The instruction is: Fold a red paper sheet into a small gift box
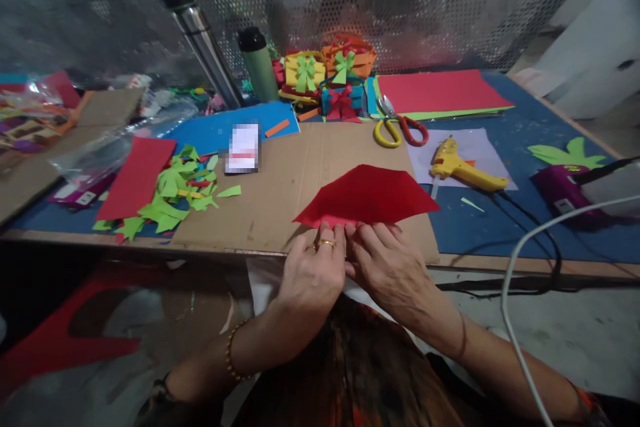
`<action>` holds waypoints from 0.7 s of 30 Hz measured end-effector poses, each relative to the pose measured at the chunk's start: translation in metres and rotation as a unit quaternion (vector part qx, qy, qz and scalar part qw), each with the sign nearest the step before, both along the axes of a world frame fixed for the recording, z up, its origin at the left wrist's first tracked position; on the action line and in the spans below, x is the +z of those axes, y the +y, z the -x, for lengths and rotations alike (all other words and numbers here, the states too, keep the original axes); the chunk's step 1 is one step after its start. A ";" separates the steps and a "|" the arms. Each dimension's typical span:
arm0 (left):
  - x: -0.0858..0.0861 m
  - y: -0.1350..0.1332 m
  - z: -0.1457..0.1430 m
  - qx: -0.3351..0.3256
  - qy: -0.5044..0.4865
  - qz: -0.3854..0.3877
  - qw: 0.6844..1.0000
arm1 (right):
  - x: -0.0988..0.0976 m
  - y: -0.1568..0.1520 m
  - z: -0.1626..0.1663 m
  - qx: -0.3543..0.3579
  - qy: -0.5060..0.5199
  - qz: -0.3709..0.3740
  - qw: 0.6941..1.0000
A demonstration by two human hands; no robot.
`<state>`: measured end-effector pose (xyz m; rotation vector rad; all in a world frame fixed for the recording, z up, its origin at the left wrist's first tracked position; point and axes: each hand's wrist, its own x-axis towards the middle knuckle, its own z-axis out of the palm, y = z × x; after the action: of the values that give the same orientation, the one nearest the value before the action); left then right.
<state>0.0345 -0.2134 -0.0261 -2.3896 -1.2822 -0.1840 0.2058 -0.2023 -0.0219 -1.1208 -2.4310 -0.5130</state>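
A sheet of red paper [367, 193] with angled corners lies on the brown cardboard [260, 207] at the table's front edge. Side by side, both hands bear on the sheet's near edge, which looks folded over. My left hand [315, 267], with a ring on one finger, has its fingers closed along that edge. Close against it, my right hand [383, 257] presses the same edge with bent fingers. The fingers cover part of the fold, and the thumbs are mostly hidden.
Scissors [400, 130] and a yellow glue gun [465, 170] lie to the right, near a white cable [515, 260]. Green paper scraps [173, 193] lie left. Behind stand a green bottle [259, 67], a steel flask [200, 40] and small paper baskets [305, 73] with bows.
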 end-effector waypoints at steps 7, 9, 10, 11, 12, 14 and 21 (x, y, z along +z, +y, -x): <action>0.006 0.003 -0.006 0.026 0.023 0.061 0.998 | -0.001 0.002 -0.002 0.012 -0.003 0.026 1.000; 0.001 0.003 -0.004 0.024 0.017 0.067 0.997 | -0.003 0.002 -0.002 0.014 -0.002 0.029 0.999; 0.000 0.003 -0.003 0.024 0.015 0.068 0.997 | -0.004 0.002 -0.002 0.015 0.002 0.025 1.000; -0.001 0.003 -0.003 0.026 0.015 0.067 0.997 | -0.005 0.002 -0.001 0.016 0.007 0.018 1.000; -0.001 0.002 -0.003 0.027 0.016 0.064 0.997 | -0.006 0.002 -0.001 0.015 0.011 0.013 1.000; 0.002 0.001 -0.003 0.028 0.019 0.060 0.998 | -0.008 0.003 -0.001 0.012 0.017 0.004 1.000; 0.005 0.005 -0.008 0.022 0.041 0.054 0.997 | -0.006 0.011 -0.001 0.014 0.006 0.028 0.999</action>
<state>0.0424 -0.2080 -0.0207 -2.4289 -1.3367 -0.0040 0.2069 -0.1915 -0.0277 -1.1072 -2.4604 -0.4304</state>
